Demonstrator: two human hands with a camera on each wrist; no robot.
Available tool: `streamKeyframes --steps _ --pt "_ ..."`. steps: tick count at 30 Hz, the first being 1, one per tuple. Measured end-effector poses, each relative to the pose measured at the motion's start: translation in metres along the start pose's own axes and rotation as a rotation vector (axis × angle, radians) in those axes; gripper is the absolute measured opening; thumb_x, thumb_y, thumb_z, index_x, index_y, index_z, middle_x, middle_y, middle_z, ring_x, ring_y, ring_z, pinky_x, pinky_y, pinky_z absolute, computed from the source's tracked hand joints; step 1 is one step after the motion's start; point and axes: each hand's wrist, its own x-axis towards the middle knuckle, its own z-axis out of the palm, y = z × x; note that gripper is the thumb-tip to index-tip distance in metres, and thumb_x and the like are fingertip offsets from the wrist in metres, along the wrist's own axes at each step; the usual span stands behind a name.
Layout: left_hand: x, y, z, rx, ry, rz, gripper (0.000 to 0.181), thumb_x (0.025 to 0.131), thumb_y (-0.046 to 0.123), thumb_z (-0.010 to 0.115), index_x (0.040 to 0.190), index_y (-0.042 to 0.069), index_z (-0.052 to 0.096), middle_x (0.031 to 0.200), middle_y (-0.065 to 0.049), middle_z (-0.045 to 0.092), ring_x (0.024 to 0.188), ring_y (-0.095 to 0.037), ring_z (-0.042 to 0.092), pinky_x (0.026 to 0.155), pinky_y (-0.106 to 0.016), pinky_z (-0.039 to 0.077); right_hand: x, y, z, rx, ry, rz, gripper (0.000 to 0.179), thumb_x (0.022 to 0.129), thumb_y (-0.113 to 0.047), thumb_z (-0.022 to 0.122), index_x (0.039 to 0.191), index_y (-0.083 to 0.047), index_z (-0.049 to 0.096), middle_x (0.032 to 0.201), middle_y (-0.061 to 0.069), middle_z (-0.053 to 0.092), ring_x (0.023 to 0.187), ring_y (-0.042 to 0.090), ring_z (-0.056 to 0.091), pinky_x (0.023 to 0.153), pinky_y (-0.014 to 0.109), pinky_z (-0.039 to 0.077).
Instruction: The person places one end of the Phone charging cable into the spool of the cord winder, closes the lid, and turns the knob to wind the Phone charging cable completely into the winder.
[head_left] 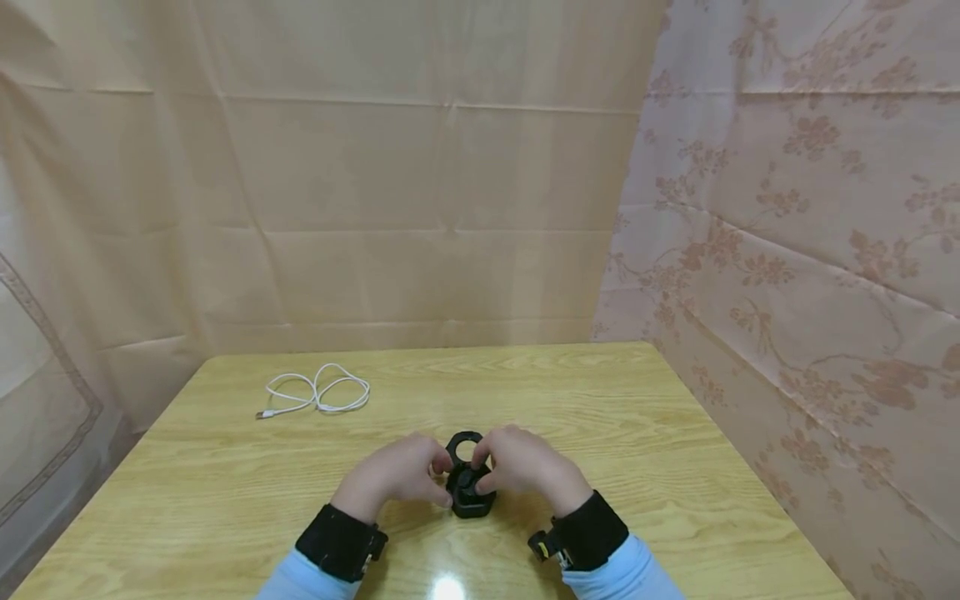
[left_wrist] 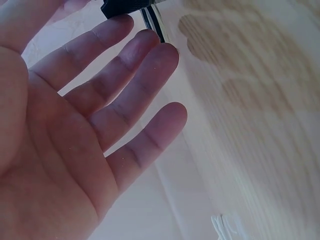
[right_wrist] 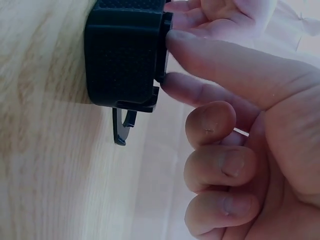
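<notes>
A small black box (head_left: 472, 503) with cut corners lies on the table, its ring-shaped lid (head_left: 455, 447) folded back on the far side. Inside the box's mouth is a dark round piece (head_left: 467, 481). My left hand (head_left: 401, 473) is at the box's left side, thumb and index finger touching it; the other fingers (left_wrist: 150, 75) reach out loosely, fairly straight. From the right, my right hand (head_left: 521, 467) has thumb and index fingertips at the round piece, apparently pinching it. Its remaining fingers (right_wrist: 220, 167) are curled and hold nothing. The box's textured side (right_wrist: 120, 60) faces the right wrist camera.
A white cable (head_left: 341, 408), coiled in loops, lies on the wooden table (head_left: 637, 467) at the back left. Behind the table hangs a beige curtain (head_left: 420, 208), and a floral cloth (head_left: 787, 250) hangs on the right.
</notes>
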Motion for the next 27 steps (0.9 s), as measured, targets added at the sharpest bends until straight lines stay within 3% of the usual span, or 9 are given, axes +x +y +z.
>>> streamKeyframes --steps 7,16,23,27 --pt "0.000 0.002 0.000 0.008 -0.001 -0.032 0.033 0.072 0.027 0.091 0.098 0.011 0.078 0.094 0.003 0.070 0.076 -0.010 0.059 0.069 -0.034 0.051 -0.001 -0.003 0.001 -0.010 0.010 0.021 0.022 0.081 -0.032 0.087 0.082 -0.019 0.069 0.073 -0.006 0.057 0.063 0.011 0.050 0.056 0.028 0.040" --pt "-0.002 0.005 -0.001 0.011 0.005 -0.036 0.033 0.072 0.026 0.092 0.098 0.011 0.077 0.095 0.001 0.071 0.079 -0.011 0.060 0.071 -0.037 0.052 0.000 -0.005 0.001 -0.032 0.012 0.033 0.024 0.081 -0.033 0.087 0.081 -0.020 0.067 0.076 -0.006 0.057 0.066 0.012 0.051 0.058 0.029 0.041" --pt "-0.006 0.004 -0.005 -0.004 0.001 -0.055 0.037 0.074 0.027 0.091 0.104 0.010 0.077 0.099 0.000 0.071 0.086 -0.015 0.063 0.076 -0.042 0.053 -0.002 0.003 -0.004 0.065 0.010 0.029 0.021 0.087 -0.036 0.082 0.092 -0.018 0.073 0.079 -0.006 0.060 0.068 0.012 0.054 0.059 0.030 0.043" --pt "-0.009 0.001 -0.011 -0.008 0.033 -0.045 0.041 0.077 0.029 0.087 0.110 0.008 0.076 0.103 -0.003 0.070 0.091 -0.020 0.064 0.078 -0.043 0.053 -0.005 0.011 -0.013 0.104 0.059 -0.022 0.024 0.092 -0.035 0.076 0.102 -0.014 0.075 0.077 -0.006 0.061 0.066 0.011 0.054 0.058 0.031 0.045"
